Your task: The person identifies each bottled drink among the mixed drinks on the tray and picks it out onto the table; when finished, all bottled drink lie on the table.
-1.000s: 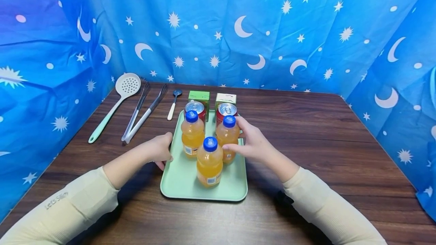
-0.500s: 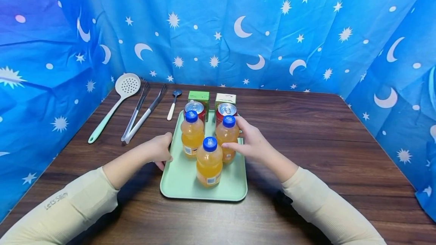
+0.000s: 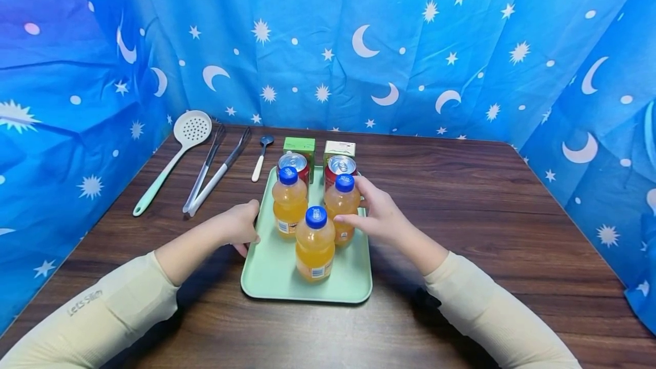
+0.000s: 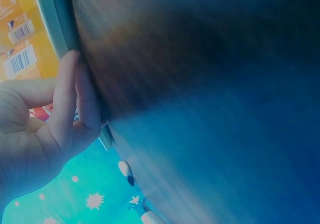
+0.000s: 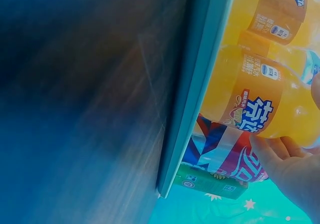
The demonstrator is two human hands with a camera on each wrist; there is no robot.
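Observation:
A pale green tray (image 3: 277,278) lies on the table, bearing three bottles of orange soda with blue caps. My left hand (image 3: 238,225) grips the tray's left rim; in the left wrist view its fingers (image 4: 64,102) bend against the tray's outer edge. With the thumb in front and fingers behind, my right hand (image 3: 380,210) holds the right soda bottle (image 3: 341,203), which stands upright. Its orange label (image 5: 255,102) faces the right wrist view. The front bottle (image 3: 315,249) and left bottle (image 3: 290,204) stand beside it. Two red soda cans (image 3: 293,161) are behind, partly hidden by bottles.
Behind the cans stand a green carton (image 3: 299,144) and a white-topped carton (image 3: 340,147). To the tray's left lie a slotted skimmer (image 3: 192,128), tongs (image 3: 219,174) and a small spoon (image 3: 261,158). A blue star-patterned curtain (image 3: 328,44) borders the wooden table (image 3: 487,209).

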